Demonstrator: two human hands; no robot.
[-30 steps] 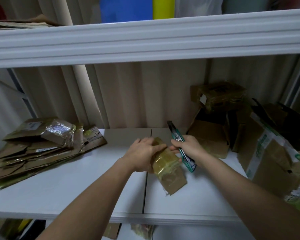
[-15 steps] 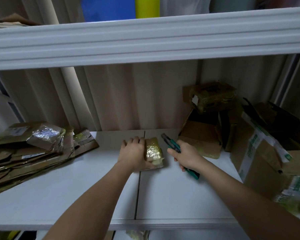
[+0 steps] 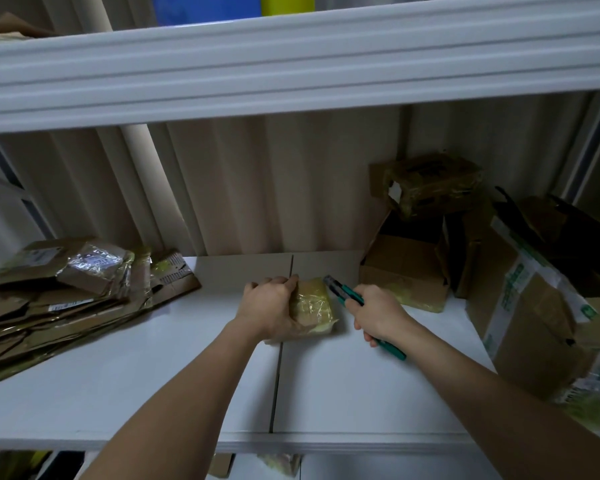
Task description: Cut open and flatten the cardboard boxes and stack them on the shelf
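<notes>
Hands at centre frame, small taped box (image 3: pixel 311 304) pinned on white shelf (image 3: pixel 153 375).

Left hand (image 3: pixel 269 306) curled over box's left side, pressing down; right hand (image 3: pixel 374 311) wrapped round teal utility knife (image 3: pixel 352 299), tip just beside box's upper right corner. Flattened cardboard stack (image 3: pixel 66 299) at left of frame, uncut boxes (image 3: pixel 447 237) piled at right. Likely risk: blade skidding on glossy tape toward left fingers, box sliding under a loose grip.

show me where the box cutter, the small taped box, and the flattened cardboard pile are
box cutter (image 3: pixel 340 290), head view, on its teal body near the blade end.
small taped box (image 3: pixel 312 303), head view, on its taped top.
flattened cardboard pile (image 3: pixel 66 306), head view, on its middle sheets.
</notes>
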